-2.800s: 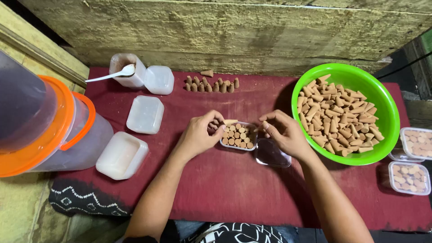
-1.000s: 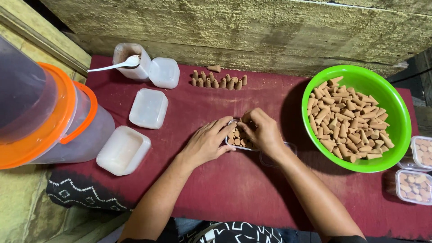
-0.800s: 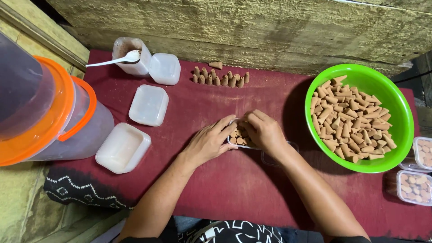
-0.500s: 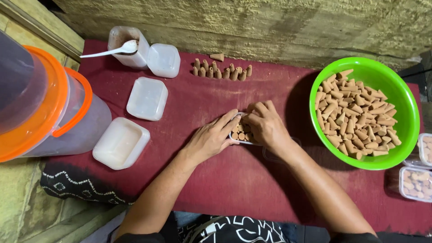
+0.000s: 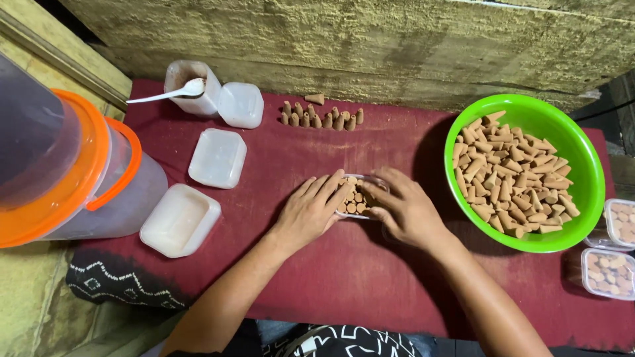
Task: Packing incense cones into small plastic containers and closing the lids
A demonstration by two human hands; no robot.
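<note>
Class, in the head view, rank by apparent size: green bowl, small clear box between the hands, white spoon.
1. Green bowl, clearly largest.
2. White spoon.
3. Small clear box, though the hands hide much of it, so the last two are unsure.

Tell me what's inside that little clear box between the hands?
The small clear box holds tan cones standing upright, packed closely. Left hand and right hand cover its sides, hiding the rest.

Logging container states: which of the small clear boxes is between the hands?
The small box of cones at mid-cloth, clasped by left hand and right hand; the two filled boxes sit far right.
</note>
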